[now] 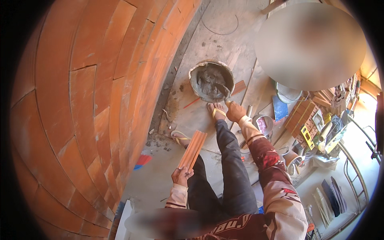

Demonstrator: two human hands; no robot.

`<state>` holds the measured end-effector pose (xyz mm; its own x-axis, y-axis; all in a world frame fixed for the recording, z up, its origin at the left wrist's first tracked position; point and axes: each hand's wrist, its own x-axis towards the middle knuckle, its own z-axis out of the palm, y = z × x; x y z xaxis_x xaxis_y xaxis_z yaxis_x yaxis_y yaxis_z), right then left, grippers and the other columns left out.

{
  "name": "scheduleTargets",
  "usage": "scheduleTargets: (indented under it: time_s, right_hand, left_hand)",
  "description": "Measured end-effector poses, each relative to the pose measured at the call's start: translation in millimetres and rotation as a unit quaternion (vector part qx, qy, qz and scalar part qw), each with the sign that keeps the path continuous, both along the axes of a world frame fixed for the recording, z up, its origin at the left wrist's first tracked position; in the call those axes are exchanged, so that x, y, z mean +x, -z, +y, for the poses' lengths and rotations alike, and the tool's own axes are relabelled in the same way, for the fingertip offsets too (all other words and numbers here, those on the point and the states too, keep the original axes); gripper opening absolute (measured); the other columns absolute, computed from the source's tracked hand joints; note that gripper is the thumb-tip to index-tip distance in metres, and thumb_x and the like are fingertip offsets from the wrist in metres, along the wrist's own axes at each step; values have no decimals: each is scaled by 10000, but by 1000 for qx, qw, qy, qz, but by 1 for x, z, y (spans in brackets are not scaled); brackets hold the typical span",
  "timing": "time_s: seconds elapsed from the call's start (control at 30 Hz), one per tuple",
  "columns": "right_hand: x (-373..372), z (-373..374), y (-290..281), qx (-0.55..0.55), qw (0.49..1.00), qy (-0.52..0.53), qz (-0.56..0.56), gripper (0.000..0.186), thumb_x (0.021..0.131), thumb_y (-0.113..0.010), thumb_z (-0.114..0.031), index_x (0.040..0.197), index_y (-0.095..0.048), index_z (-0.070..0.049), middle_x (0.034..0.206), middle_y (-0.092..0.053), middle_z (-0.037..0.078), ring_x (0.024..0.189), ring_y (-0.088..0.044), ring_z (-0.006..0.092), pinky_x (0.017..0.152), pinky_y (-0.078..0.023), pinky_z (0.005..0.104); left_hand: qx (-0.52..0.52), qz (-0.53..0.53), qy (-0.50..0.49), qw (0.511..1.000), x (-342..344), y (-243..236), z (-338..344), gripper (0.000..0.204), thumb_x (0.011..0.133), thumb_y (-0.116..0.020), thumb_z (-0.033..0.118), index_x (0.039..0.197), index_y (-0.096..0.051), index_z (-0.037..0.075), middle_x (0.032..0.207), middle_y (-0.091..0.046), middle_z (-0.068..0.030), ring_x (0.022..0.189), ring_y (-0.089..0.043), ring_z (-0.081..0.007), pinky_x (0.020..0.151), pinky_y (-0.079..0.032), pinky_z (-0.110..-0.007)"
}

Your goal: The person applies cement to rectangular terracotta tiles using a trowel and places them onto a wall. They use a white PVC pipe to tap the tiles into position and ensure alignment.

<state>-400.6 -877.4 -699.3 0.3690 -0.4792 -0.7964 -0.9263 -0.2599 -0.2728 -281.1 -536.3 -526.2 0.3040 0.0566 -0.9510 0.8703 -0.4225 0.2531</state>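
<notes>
My left hand (182, 176) grips a long, ribbed orange clay piece (193, 148), tilted upward over my legs. My right hand (236, 110) is closed on the handle of a trowel (222, 90), whose blade dips into wet grey mortar in a round bucket (192, 76) just beyond my right foot (217, 110). Another orange piece (239, 85) lies beside the bucket on a dusty board (214, 44). To my left rises a wall of staggered orange tiles (84, 108).
On the right are stacked bricks (300, 116), a yellow level (307, 137), a blue sheet (280, 108), several buckets (288, 92) and curved metal rails (356, 160). Rubble (154, 140) lies along the wall's foot. A blurred patch hides the upper right.
</notes>
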Motion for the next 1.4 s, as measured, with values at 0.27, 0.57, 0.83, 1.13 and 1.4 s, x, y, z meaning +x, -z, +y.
scheduleTargets:
  time_s: [0.27,0.57,0.83,1.13,1.4]
  right_hand:
    - [25,-50,21,-122,980,-156,-7,195,854,-537,-173,899,-696,-70,869,-698,187,836,-692,352,691,-560,448]
    - [44,-22,37,-70,967,-241,-38,213,846,-525,-166,897,-723,-106,913,-705,170,877,-692,342,725,-564,453]
    - [54,-38,14,-19,969,-244,-31,209,844,-569,-227,897,-711,-83,896,-697,194,880,-682,365,743,-554,456]
    - [4,-76,27,204,979,-9,-18,444,804,-671,-452,899,-712,-20,651,-634,106,549,-639,214,501,-507,352]
    - [-56,-25,-11,225,942,241,-62,417,860,-675,-413,835,-657,3,632,-563,38,511,-530,119,462,-436,295]
  left_hand:
    - [-47,22,29,998,5,34,-17,156,864,-620,63,970,-568,-40,910,-629,-150,719,-670,-243,689,-607,-346]
    - [-54,43,22,997,15,36,-22,208,855,-605,56,1036,-548,-25,866,-636,-124,722,-676,-230,670,-598,-340]
    - [-42,24,34,998,15,46,-32,214,896,-580,96,1060,-580,-41,893,-645,-145,759,-675,-255,681,-591,-345]
    - [-95,12,38,995,31,67,-62,166,926,-583,101,1031,-586,-28,871,-663,-136,777,-690,-251,704,-599,-359]
    - [-106,-19,97,989,44,92,-114,199,928,-593,123,1017,-586,-55,878,-663,-140,781,-693,-240,676,-601,-329]
